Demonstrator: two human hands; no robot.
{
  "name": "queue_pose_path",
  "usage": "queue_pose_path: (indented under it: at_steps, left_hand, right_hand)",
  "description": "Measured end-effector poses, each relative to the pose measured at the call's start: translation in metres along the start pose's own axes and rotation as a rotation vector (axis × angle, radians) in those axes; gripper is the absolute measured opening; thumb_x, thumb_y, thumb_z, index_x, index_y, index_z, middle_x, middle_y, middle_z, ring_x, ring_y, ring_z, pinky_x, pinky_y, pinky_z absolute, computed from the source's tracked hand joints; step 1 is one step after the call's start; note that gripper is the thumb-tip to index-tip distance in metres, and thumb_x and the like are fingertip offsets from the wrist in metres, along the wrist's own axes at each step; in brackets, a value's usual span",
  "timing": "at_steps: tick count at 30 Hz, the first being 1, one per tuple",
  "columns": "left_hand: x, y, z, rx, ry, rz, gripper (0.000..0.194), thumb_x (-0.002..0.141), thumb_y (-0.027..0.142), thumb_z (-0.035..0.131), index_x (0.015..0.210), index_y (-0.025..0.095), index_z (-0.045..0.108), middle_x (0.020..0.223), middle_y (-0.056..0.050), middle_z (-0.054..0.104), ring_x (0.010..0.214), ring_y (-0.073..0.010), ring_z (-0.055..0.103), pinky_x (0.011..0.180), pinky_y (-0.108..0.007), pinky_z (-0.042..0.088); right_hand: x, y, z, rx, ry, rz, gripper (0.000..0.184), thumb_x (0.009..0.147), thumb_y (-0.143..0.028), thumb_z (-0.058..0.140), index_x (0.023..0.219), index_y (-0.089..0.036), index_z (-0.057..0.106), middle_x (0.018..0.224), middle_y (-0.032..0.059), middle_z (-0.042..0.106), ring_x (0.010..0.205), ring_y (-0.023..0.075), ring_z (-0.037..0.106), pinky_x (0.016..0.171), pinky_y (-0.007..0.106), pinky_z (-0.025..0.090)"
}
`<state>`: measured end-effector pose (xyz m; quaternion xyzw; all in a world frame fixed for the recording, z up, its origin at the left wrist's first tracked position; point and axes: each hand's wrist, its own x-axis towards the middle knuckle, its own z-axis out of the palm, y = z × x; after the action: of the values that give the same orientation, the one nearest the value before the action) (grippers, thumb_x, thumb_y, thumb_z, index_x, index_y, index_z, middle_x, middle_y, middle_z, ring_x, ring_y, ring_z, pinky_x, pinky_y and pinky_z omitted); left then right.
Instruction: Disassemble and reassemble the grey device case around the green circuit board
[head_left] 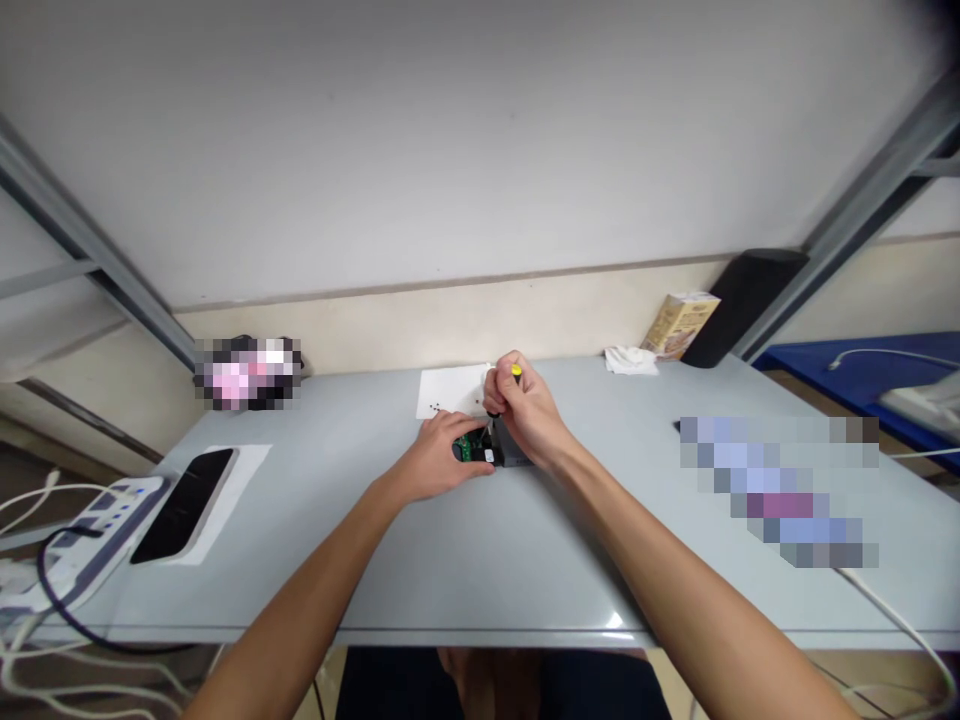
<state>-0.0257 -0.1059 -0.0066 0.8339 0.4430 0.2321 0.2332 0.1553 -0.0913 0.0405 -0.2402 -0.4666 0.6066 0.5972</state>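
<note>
My right hand (531, 408) is closed around a screwdriver (516, 372) with a yellow-capped dark handle. Its thin shaft slants down to an opened dark electronic device (489, 456), where a green circuit board (466, 447) is exposed. At the device's left side, my left hand (433, 458) steadies it, thumb along the near edge and fingers across the far edge. Part of the device's grey casing (514, 447) lies under my right hand. Just behind is a white sheet of paper (444, 388) bearing several tiny dark pieces, possibly screws.
A phone (186, 505) lies on white paper at the left, beside a power strip (101, 540) with cables. At the back right stand a carton (679, 322), a crumpled tissue (630, 360) and a black cylinder (742, 305). Blurred-out items lie left and right.
</note>
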Motion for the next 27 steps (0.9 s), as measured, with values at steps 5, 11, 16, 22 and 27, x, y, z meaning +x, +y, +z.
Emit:
queue_pose_path:
  at_steps: [5,11,16,22,27]
  left_hand:
    - [0.001,-0.001,0.001,0.020,-0.014,0.013,0.055,0.083,0.047,0.085,0.133,0.031,0.068,0.139,-0.007,0.067,0.132,-0.0328,0.055,0.118,-0.055,0.039]
    - [0.000,0.001,-0.006,0.026,-0.056,0.024,0.060,0.084,0.045,0.083,0.139,0.031,0.063,0.140,-0.008,0.066,0.133,-0.0320,0.055,0.119,-0.053,0.038]
    - [-0.003,0.006,-0.013,0.008,-0.073,0.006,0.050,0.085,0.041,0.081,0.131,0.031,0.064,0.134,-0.006,0.069,0.127,-0.0314,0.059,0.115,-0.052,0.041]
    - [-0.003,0.014,-0.019,0.061,-0.072,-0.029,0.036,0.084,0.044,0.080,0.111,0.027,0.065,0.121,-0.005,0.072,0.113,-0.0307,0.062,0.107,-0.051,0.045]
    - [-0.002,0.011,-0.019,0.064,-0.076,0.045,0.028,0.086,0.043,0.080,0.098,0.025,0.062,0.115,-0.004,0.073,0.109,-0.0272,0.063,0.109,-0.050,0.041]
  right_hand:
    - [0.001,-0.007,-0.004,0.046,-0.019,0.069,0.042,0.086,-0.065,0.071,0.097,-0.025,0.065,0.079,-0.0006,0.056,0.070,0.0158,0.054,0.069,0.032,0.048]
    - [0.002,-0.007,-0.008,0.052,0.026,0.078,0.057,0.069,-0.055,0.091,0.078,-0.026,0.044,0.075,-0.0042,0.057,0.062,0.0124,0.050,0.063,0.029,0.044]
    - [0.003,-0.007,-0.006,0.036,-0.017,0.059,0.048,0.086,-0.074,0.066,0.094,-0.028,0.057,0.065,-0.0057,0.042,0.057,0.0144,0.041,0.060,0.031,0.041]
    - [0.000,-0.009,-0.007,0.005,-0.084,0.060,0.045,0.077,-0.060,0.084,0.084,-0.025,0.056,0.088,0.0005,0.062,0.074,0.0159,0.057,0.071,0.032,0.047]
    - [0.000,-0.003,-0.004,0.002,-0.093,0.035,0.048,0.083,-0.069,0.075,0.088,-0.027,0.052,0.063,-0.0082,0.042,0.055,0.0113,0.036,0.058,0.028,0.034]
